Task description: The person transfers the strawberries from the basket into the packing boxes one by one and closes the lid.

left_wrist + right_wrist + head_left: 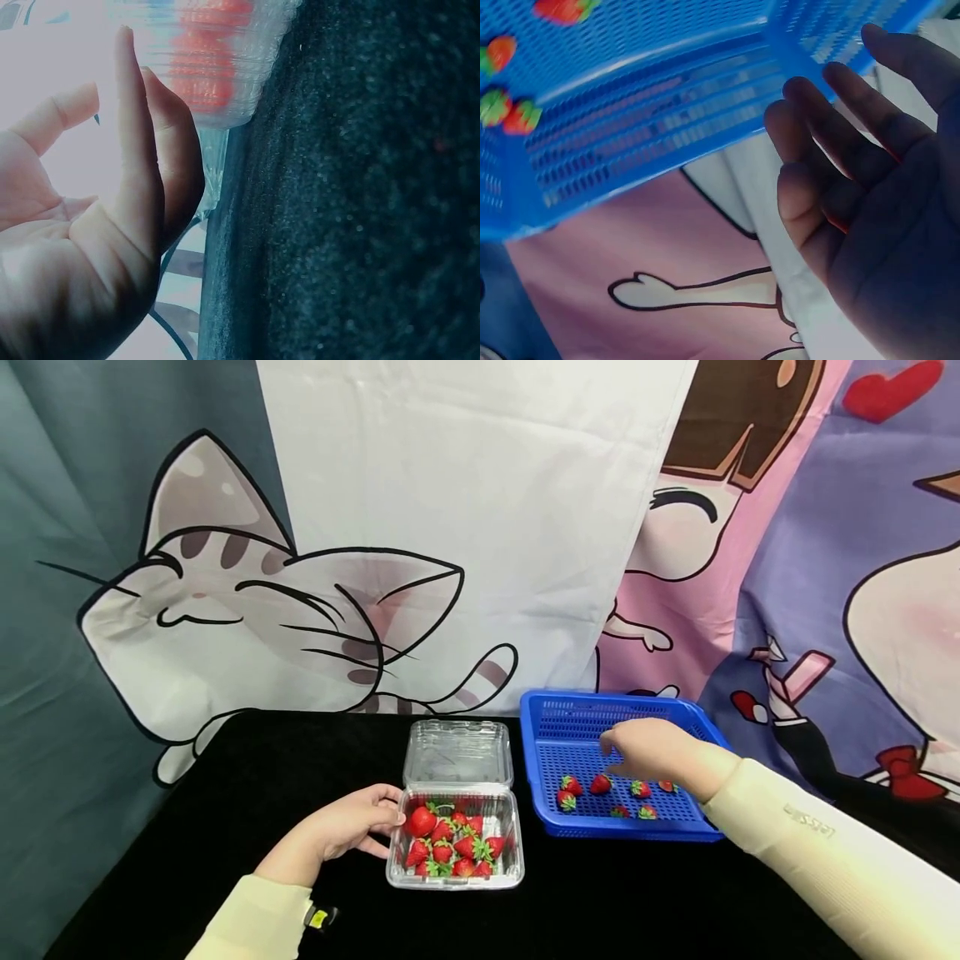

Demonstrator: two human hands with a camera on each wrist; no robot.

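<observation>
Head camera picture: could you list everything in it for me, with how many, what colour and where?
Clear box: one, colourless plastic, centre of the tabletop, lid open at its far side
Boxed strawberries: several, overlapping too much for a sure count, red with green leaves, inside the box
Basket: one, blue, right of the box
Loose strawberries: seven visible, red with green leaves, on the basket floor
Tabletop: one, black, under box and basket
Backdrop: multicoloured, with a cartoon cat, behind the tabletop
Sleeves: two, pale yellow, on both arms
Left hand: one, bare, at the box's left side
Right hand: one, bare, above the basket
</observation>
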